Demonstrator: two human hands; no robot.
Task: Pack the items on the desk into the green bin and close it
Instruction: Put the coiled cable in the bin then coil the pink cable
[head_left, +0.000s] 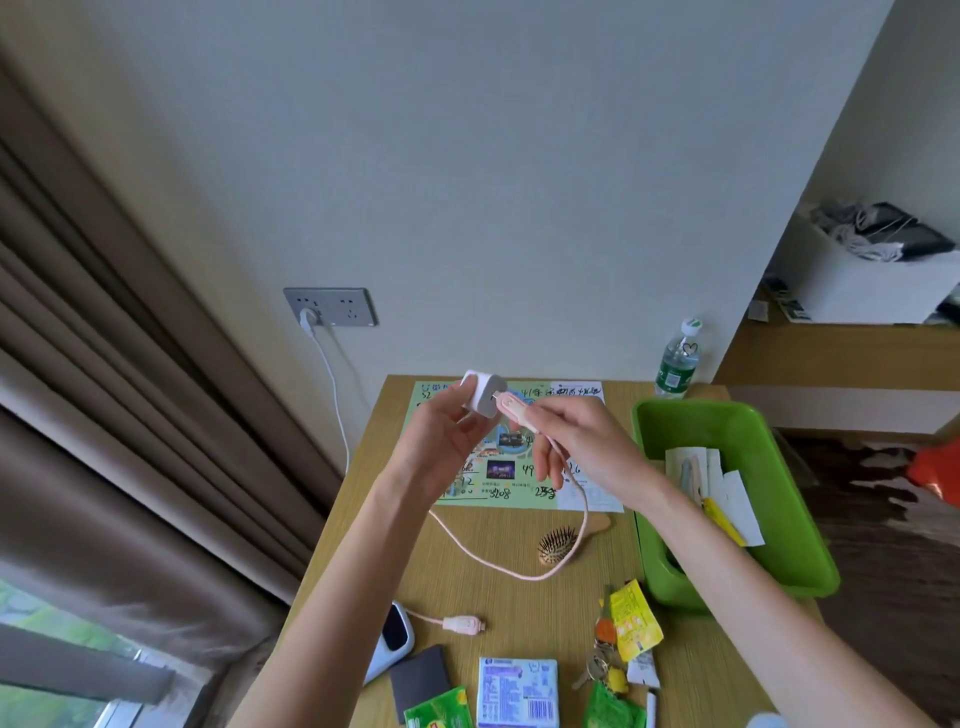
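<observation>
My left hand (441, 441) holds a white charger plug (482, 392) up above the desk. My right hand (582, 441) pinches the pink connector (514, 413) of a pink cable (498, 564), which meets the plug's face. The cable loops down over the desk to a second pink connector (464, 623) near the front. The green bin (779, 566) stands open at the right of the desk, with papers and a yellow packet (722, 519) inside. No lid is in view.
On the wooden desk (519, 597) lie a printed sheet (498, 483), a hairbrush (558, 545), keys (597, 665), a yellow sachet (635, 621), a tissue pack (517, 691), green packets (439, 709), a dark card (420, 675) and a white device (392, 642). A water bottle (678, 364) stands at the back. A wall socket (330, 306) holds another white cable.
</observation>
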